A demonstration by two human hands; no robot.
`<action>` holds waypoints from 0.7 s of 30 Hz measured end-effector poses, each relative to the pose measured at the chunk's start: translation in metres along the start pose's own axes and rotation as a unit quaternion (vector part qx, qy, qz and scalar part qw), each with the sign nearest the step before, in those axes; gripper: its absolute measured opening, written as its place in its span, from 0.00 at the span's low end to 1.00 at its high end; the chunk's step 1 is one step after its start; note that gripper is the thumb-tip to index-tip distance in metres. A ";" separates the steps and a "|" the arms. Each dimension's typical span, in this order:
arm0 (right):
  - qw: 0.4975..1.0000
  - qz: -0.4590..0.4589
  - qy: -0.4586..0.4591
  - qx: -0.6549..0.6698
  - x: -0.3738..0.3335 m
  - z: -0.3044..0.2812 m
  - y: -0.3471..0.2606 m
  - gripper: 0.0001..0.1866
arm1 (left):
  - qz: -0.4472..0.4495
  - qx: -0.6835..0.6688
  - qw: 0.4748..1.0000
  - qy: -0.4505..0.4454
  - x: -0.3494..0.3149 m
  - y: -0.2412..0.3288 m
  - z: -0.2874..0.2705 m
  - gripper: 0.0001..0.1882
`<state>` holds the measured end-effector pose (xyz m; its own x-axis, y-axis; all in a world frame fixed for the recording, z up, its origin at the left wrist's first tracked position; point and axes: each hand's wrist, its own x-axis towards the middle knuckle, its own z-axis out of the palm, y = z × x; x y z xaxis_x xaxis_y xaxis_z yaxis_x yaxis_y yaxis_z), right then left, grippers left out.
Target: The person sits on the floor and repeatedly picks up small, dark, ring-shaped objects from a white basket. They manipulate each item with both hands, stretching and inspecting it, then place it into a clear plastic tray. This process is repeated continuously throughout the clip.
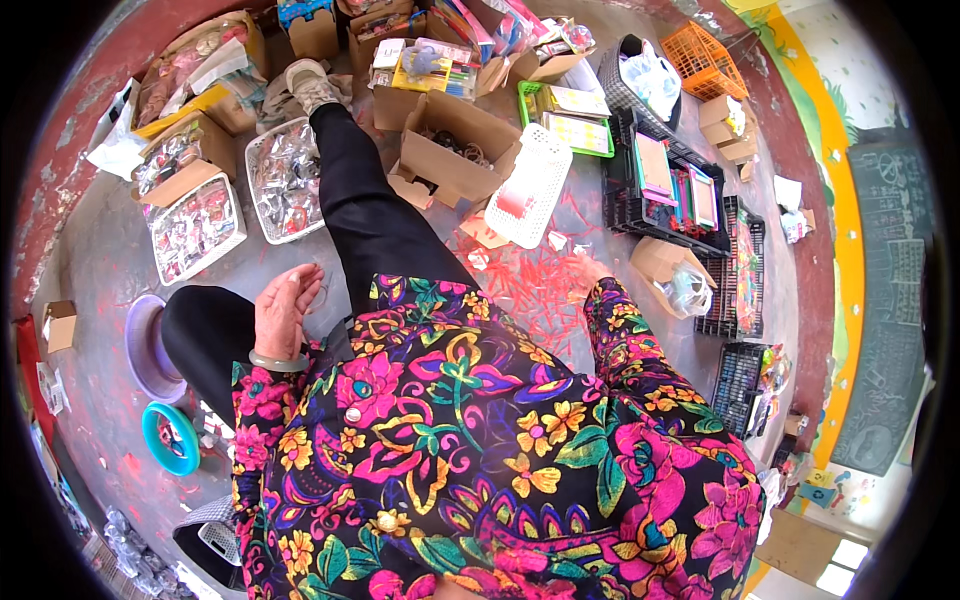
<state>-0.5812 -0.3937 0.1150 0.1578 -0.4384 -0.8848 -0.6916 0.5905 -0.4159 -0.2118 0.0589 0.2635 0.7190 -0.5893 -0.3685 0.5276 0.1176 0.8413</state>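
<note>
Left hand, right hand well apart; left half-curled near bent knee, nothing seen in it; right beside red strips, can't tell grip; strips mid-floor; black crates toward floor's right edge.

Black shirt w/ dense multicol. floral print: pink, yellow & orange blooms, green leaves, purple/blue swirls. 2 long sleeves, L sleeve & R sleeve, same print. 1 small round pale button on front. Plain black fabric trousers. Off-white/beige shoe. Smooth round pale grey-green bangle, L wrist.
</note>
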 end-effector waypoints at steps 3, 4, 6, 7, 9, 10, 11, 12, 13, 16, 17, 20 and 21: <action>0.997 -0.046 0.029 0.048 0.002 -0.006 0.005 0.24 | -0.002 0.003 1.000 -0.009 0.000 -0.001 -0.001 0.15; 0.996 -0.044 0.039 0.074 0.001 -0.002 0.004 0.24 | -0.002 0.007 1.000 -0.011 0.000 -0.001 -0.001 0.16; 0.990 -0.096 0.015 0.099 -0.005 0.003 0.006 0.23 | -0.002 0.010 1.000 -0.007 0.001 -0.001 -0.001 0.16; 0.986 -0.122 0.003 0.111 -0.008 0.006 0.007 0.23 | -0.004 0.010 1.000 -0.005 0.001 -0.001 -0.002 0.16; 0.978 -0.144 -0.004 0.154 -0.012 0.013 0.008 0.24 | -0.005 0.007 1.000 -0.005 0.001 -0.002 -0.003 0.16; 0.972 -0.155 -0.009 0.175 -0.015 0.016 0.007 0.25 | -0.005 0.006 1.000 -0.005 0.001 -0.001 -0.004 0.15; 0.983 -0.135 0.022 0.126 -0.018 0.018 0.006 0.27 | -0.003 0.003 1.000 -0.001 0.001 -0.001 -0.003 0.15; 0.989 -0.115 0.053 0.076 -0.021 0.019 0.005 0.30 | -0.001 -0.001 1.000 0.003 0.000 0.000 -0.002 0.15; 0.992 -0.093 0.085 0.027 -0.025 0.016 0.005 0.32 | 0.000 -0.005 1.000 0.006 0.000 0.000 0.000 0.14; 0.976 -0.026 0.179 -0.122 -0.044 0.017 -0.001 0.40 | -0.010 0.012 1.000 -0.011 0.000 -0.003 -0.004 0.16; 0.986 -0.033 0.124 -0.107 -0.017 -0.002 0.004 0.42 | -0.009 0.010 1.000 -0.009 0.000 -0.003 -0.004 0.16; 0.989 -0.055 0.016 0.133 -0.023 -0.001 -0.007 0.44 | -0.001 0.005 1.000 -0.004 0.001 -0.002 -0.004 0.16; 0.982 -0.051 -0.007 0.182 -0.036 0.002 -0.013 0.41 | -0.002 0.008 1.000 -0.007 0.001 -0.002 -0.003 0.16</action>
<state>-0.5766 -0.3845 0.1519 0.2255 -0.5002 -0.8361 -0.3741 0.7479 -0.5483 -0.2103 0.0604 0.2603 0.7104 -0.6011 -0.3661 0.5231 0.1030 0.8460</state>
